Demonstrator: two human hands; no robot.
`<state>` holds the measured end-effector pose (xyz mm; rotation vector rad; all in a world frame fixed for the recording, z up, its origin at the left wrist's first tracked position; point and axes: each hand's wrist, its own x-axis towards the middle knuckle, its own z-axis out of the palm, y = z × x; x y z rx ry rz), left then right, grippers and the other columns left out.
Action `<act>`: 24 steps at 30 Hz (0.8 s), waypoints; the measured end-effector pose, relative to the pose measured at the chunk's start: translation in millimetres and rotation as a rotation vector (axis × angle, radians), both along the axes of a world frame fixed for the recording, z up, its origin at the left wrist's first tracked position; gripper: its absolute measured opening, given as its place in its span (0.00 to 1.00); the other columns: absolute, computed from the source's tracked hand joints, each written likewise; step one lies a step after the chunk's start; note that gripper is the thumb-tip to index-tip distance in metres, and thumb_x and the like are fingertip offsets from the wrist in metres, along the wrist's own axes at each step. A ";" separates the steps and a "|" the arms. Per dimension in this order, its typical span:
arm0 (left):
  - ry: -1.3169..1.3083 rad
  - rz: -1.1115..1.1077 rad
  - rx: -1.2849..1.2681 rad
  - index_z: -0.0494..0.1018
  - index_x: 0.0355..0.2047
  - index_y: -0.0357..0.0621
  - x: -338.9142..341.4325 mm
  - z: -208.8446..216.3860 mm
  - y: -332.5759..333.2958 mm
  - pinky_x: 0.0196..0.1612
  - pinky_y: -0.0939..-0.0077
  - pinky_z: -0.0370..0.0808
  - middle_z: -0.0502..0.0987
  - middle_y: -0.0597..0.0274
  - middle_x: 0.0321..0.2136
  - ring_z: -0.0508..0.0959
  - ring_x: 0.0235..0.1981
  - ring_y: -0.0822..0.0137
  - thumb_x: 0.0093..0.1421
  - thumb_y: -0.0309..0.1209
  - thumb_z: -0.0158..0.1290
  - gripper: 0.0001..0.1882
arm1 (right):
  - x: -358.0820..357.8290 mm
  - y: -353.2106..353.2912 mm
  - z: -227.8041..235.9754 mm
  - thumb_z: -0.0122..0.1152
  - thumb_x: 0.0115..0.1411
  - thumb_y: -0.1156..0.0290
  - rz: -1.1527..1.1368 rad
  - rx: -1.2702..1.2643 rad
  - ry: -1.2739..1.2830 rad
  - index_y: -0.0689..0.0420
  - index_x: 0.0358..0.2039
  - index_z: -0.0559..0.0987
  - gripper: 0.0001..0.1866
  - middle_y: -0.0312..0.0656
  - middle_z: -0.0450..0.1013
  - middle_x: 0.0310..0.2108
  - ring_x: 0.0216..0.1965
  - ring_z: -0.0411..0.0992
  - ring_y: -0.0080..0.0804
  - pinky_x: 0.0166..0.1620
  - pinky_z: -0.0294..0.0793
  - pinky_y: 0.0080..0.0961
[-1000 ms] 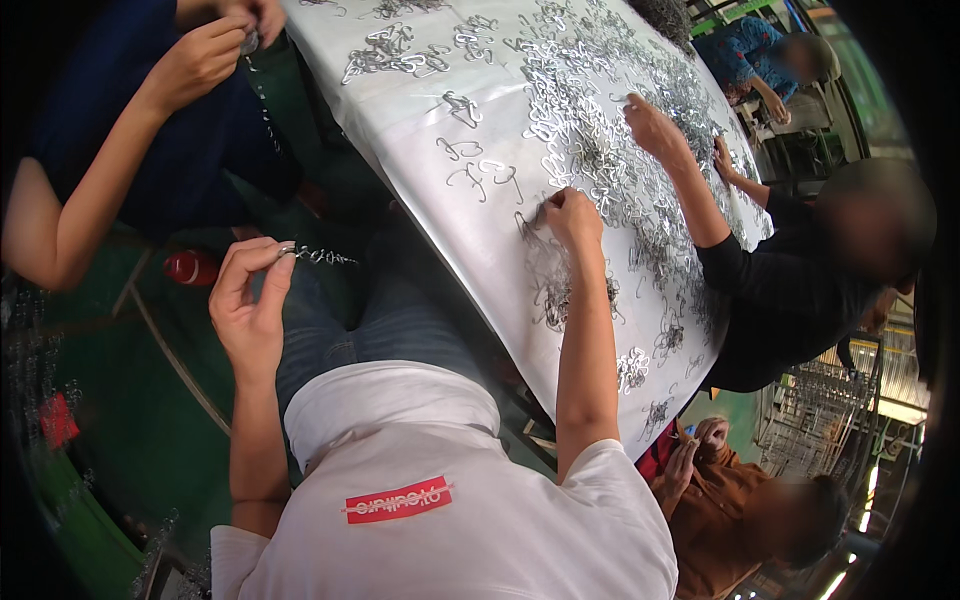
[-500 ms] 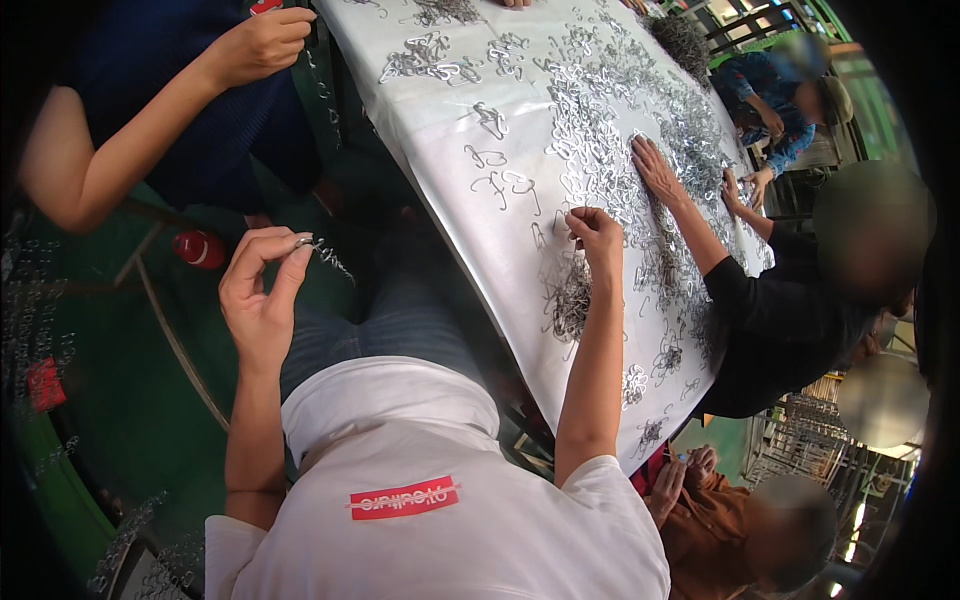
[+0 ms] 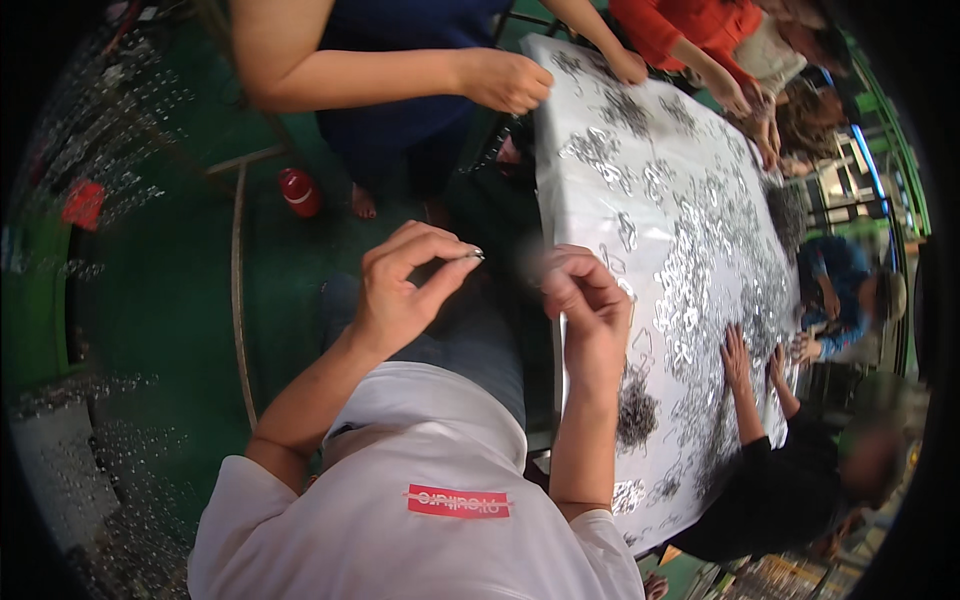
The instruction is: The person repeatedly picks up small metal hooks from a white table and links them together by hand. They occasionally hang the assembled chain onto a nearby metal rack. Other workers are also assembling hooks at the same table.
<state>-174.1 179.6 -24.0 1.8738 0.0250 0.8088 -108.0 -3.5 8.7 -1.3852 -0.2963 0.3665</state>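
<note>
My left hand (image 3: 395, 300) is raised over the dark gap in front of my lap. Its thumb and forefinger pinch a small metal hook (image 3: 477, 254); anything hanging below it is lost against the dark background. My right hand (image 3: 592, 320) is just across from it, over the near edge of the white-covered table (image 3: 585, 205). Its fingers are curled together and smeared by motion, so what they hold cannot be made out. Beyond my right wrist, a tangled heap of wire hooks (image 3: 637, 412) lies on the table, with many shinier hooks (image 3: 690, 270) spread farther along.
A co-worker's hand (image 3: 508, 80) is at the table's far left corner. Another person's hand (image 3: 737, 360) rests among the hooks on the right. On the green floor stand a red container (image 3: 299, 192) and a metal frame (image 3: 238, 290). Strings of hooks hang at far left (image 3: 130, 440).
My right hand has lifted off the table hooks and come left toward my left hand. The view has turned, and the chain of hooks dangling from my left fingers no longer shows clearly.
</note>
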 end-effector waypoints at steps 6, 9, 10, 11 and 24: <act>-0.052 0.134 0.112 0.77 0.28 0.43 -2.5 12.5 15.3 0.32 0.72 0.68 0.77 0.63 0.25 0.75 0.26 0.64 0.46 0.21 0.62 0.08 | 0.8 66.6 7.8 0.62 0.56 0.79 0.073 0.034 -0.042 0.63 0.31 0.77 0.03 0.36 0.66 0.40 0.38 0.66 0.19 0.40 0.67 0.15; -0.061 0.180 0.176 0.77 0.29 0.44 -3.0 15.1 29.3 0.33 0.72 0.67 0.76 0.64 0.25 0.75 0.26 0.65 0.47 0.21 0.61 0.08 | 5.1 85.0 10.3 0.61 0.56 0.79 0.091 0.067 -0.086 0.63 0.31 0.78 0.02 0.36 0.66 0.41 0.38 0.66 0.20 0.41 0.67 0.16; -0.049 0.187 0.192 0.77 0.29 0.45 -2.5 15.8 33.5 0.33 0.72 0.67 0.76 0.65 0.25 0.75 0.26 0.65 0.47 0.22 0.61 0.08 | 6.4 90.7 11.0 0.61 0.56 0.79 0.089 0.062 -0.095 0.63 0.31 0.78 0.02 0.36 0.66 0.41 0.38 0.66 0.20 0.41 0.67 0.16; -0.049 0.203 0.212 0.76 0.29 0.45 -1.5 16.6 37.9 0.33 0.72 0.67 0.76 0.65 0.24 0.75 0.26 0.65 0.47 0.22 0.61 0.08 | 8.7 97.3 11.6 0.61 0.56 0.80 0.094 0.038 -0.131 0.62 0.31 0.78 0.02 0.37 0.66 0.40 0.39 0.66 0.21 0.42 0.67 0.17; -1.070 0.614 0.038 0.72 0.36 0.45 -114.6 156.4 83.7 0.41 0.71 0.70 0.72 0.60 0.31 0.74 0.36 0.65 0.56 0.33 0.52 0.09 | 13.0 211.3 64.1 0.62 0.56 0.78 0.422 0.207 -0.268 0.63 0.31 0.76 0.04 0.41 0.67 0.42 0.44 0.66 0.25 0.49 0.65 0.19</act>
